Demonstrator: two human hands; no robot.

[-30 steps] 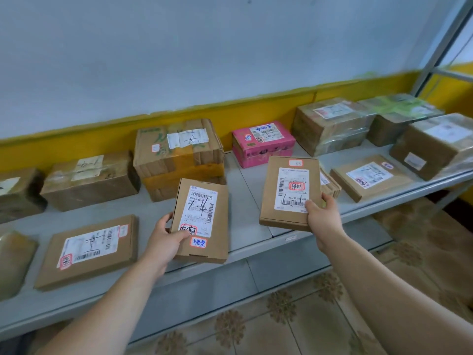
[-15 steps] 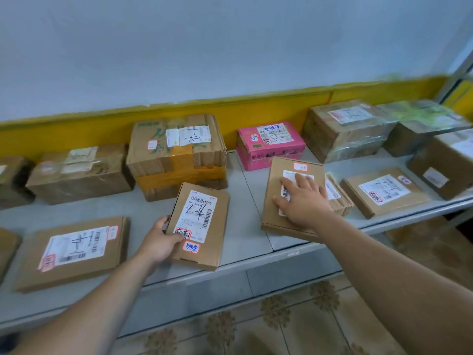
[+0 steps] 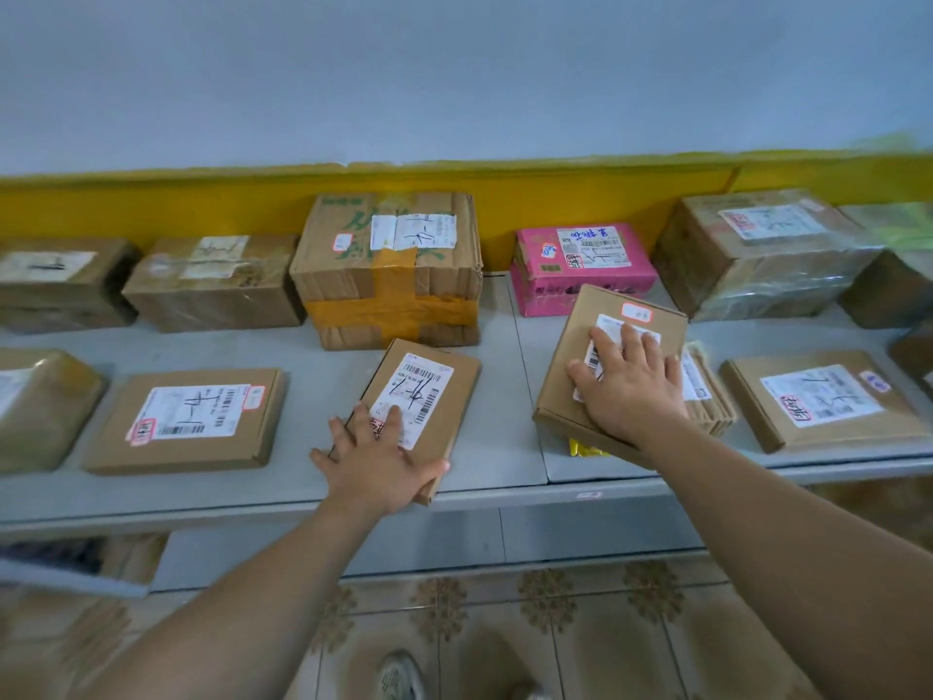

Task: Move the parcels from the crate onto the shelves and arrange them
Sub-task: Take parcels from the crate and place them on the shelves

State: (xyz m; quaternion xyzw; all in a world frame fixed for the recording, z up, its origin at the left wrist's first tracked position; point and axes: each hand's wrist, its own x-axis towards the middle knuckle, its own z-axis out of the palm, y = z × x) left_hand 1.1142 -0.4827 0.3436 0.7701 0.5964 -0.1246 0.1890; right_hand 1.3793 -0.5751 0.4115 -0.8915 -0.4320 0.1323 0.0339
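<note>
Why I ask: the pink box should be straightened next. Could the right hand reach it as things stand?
Probably yes. The right hand lies flat on a brown parcel directly in front of the pink box, gripping nothing, and nothing stands over the box's top.

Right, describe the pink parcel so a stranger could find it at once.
Look along the grey shelf under the wall's yellow band. In the back row, right of the tall yellow-taped box, sits the pink parcel. It alone is pink; its neighbours are brown.
</note>
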